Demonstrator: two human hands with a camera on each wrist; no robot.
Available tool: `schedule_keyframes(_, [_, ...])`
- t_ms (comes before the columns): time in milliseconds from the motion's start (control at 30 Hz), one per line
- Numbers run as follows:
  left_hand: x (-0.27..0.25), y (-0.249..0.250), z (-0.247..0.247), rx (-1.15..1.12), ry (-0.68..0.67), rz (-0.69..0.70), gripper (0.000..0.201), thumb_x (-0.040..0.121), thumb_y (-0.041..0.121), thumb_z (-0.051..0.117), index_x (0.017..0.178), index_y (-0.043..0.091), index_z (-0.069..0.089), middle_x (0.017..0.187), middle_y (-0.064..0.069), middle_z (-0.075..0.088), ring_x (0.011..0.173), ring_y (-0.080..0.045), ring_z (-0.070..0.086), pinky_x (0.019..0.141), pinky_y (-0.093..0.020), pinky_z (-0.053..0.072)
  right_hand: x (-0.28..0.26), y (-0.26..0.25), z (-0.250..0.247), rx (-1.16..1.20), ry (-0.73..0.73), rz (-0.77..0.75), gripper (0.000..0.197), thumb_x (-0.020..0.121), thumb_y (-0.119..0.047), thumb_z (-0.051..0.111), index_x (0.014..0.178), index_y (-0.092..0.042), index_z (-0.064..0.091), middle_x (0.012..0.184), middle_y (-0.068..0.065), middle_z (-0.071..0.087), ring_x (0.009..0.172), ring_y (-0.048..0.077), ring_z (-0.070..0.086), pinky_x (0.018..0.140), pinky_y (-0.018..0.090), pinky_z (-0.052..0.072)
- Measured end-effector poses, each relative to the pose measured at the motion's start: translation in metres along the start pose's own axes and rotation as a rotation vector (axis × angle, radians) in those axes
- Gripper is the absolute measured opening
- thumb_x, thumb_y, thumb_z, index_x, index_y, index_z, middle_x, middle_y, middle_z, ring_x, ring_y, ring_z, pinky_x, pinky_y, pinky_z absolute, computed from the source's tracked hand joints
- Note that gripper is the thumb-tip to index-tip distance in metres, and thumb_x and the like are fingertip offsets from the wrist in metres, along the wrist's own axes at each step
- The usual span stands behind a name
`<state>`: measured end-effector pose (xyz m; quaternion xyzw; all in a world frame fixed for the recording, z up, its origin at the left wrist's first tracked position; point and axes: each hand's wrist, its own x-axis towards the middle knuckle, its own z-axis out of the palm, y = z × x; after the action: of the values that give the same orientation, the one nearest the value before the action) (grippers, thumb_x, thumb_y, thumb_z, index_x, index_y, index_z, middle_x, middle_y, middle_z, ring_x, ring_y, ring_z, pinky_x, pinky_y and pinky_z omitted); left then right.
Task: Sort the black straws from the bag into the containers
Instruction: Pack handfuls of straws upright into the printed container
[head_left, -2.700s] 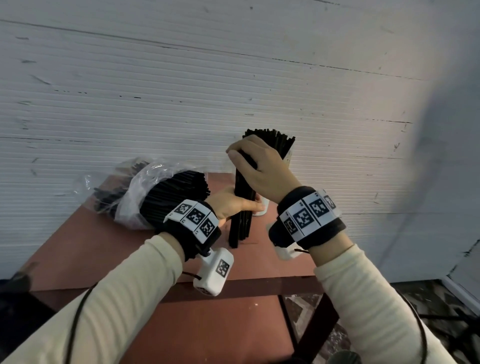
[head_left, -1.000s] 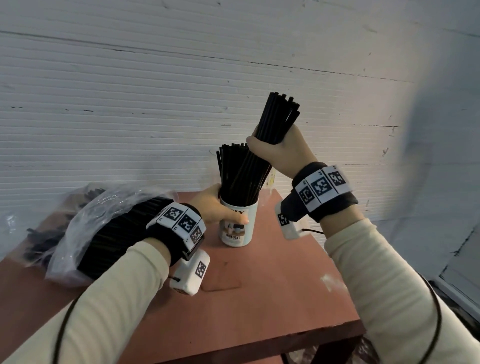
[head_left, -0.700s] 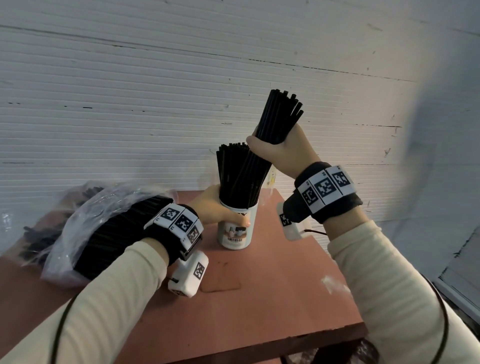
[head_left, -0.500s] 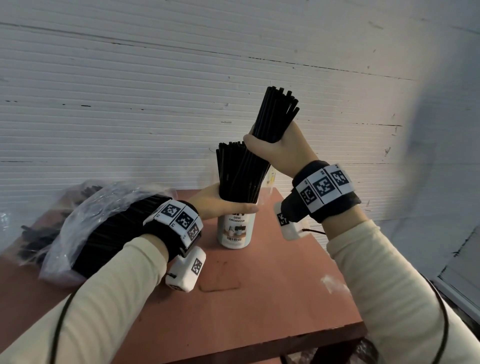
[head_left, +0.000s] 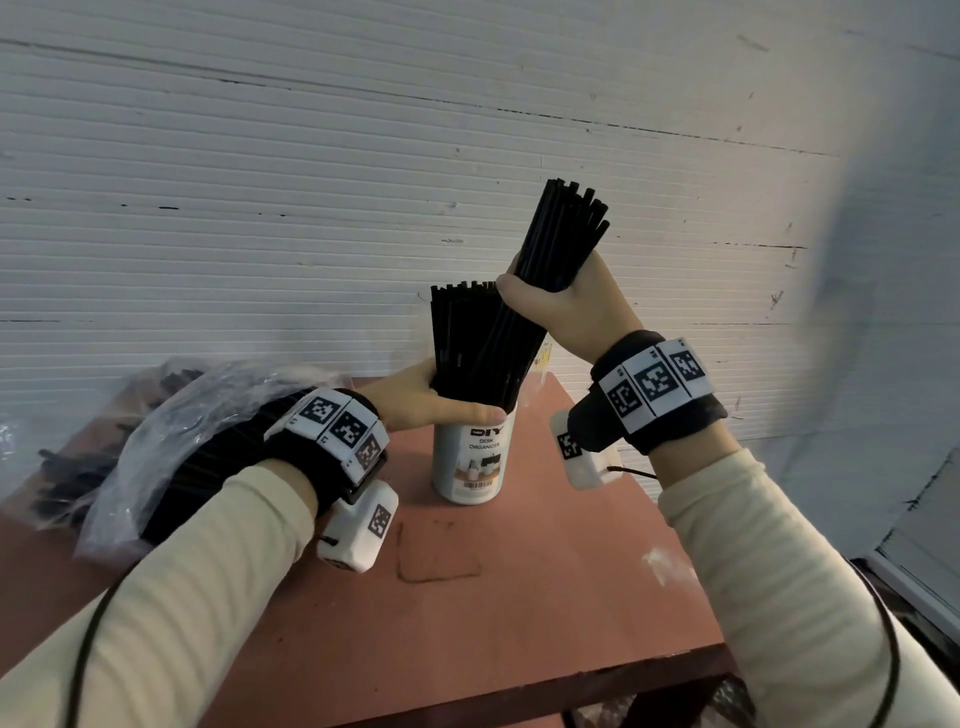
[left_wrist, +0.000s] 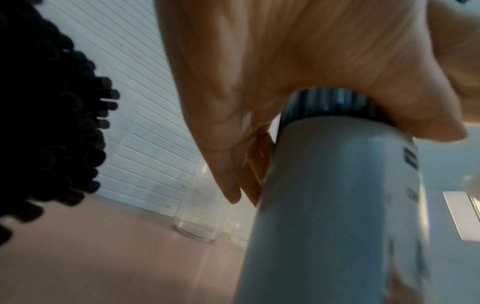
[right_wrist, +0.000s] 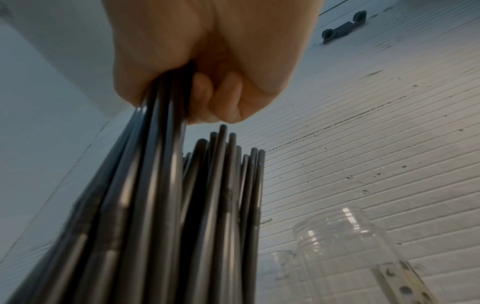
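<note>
A white cylindrical container (head_left: 470, 460) labelled DIY stands on the red-brown table (head_left: 545, 597), with several black straws (head_left: 460, 338) upright in it. My left hand (head_left: 426, 402) wraps round its rim, thumb across the front; the left wrist view shows that hand (left_wrist: 298, 72) on top of the container (left_wrist: 337, 205). My right hand (head_left: 553, 312) grips a tilted bundle of black straws (head_left: 563, 234) whose lower ends go into the container. In the right wrist view the right hand (right_wrist: 207, 61) is fisted round the bundle (right_wrist: 155, 195). The clear plastic bag (head_left: 156, 431) of straws lies at the left.
A clear empty jar (right_wrist: 348, 246) stands by the white ribbed wall (head_left: 311, 182) behind the container, also visible as a jar (left_wrist: 200, 216) in the left wrist view. The table's right edge (head_left: 639, 493) and front edge are close. Straw ends (left_wrist: 52, 123) from the bag stick out at the left.
My right hand has lifted the bundle off the table and tilted its lower ends into the container. My left hand has slid up to the rim, uncovering the label.
</note>
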<state>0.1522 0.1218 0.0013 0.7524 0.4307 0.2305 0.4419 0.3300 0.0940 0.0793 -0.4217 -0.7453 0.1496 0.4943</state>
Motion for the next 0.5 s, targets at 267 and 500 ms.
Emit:
schedule_keyframes(267, [-0.0039, 0.0019, -0.0067, -0.038, -0.084, -0.027, 0.045, 0.076, 0.032, 0.072, 0.118, 0.035, 0.054, 0.115, 0.021, 0.060, 0.112, 0.002, 0.056, 0.088, -0.014, 0.043, -0.0027, 0.0032, -0.0032, 0.000, 0.002, 0.006, 0.029, 0.088, -0.013, 0.063, 0.082, 0.014, 0.057, 0.081, 0.030, 0.061, 0.074, 0.033, 0.063, 0.064, 0.040, 0.052])
schedule_keyframes(500, [0.0000, 0.0016, -0.0061, -0.039, -0.087, -0.029, 0.060, 0.077, 0.035, 0.076, 0.130, 0.028, 0.049, 0.126, 0.012, 0.058, 0.120, -0.006, 0.051, 0.101, -0.024, 0.040, -0.0056, 0.0021, 0.0025, 0.000, -0.029, -0.004, 0.033, 0.089, -0.014, 0.063, 0.083, 0.018, 0.055, 0.081, 0.035, 0.058, 0.073, 0.040, 0.060, 0.061, 0.046, 0.049])
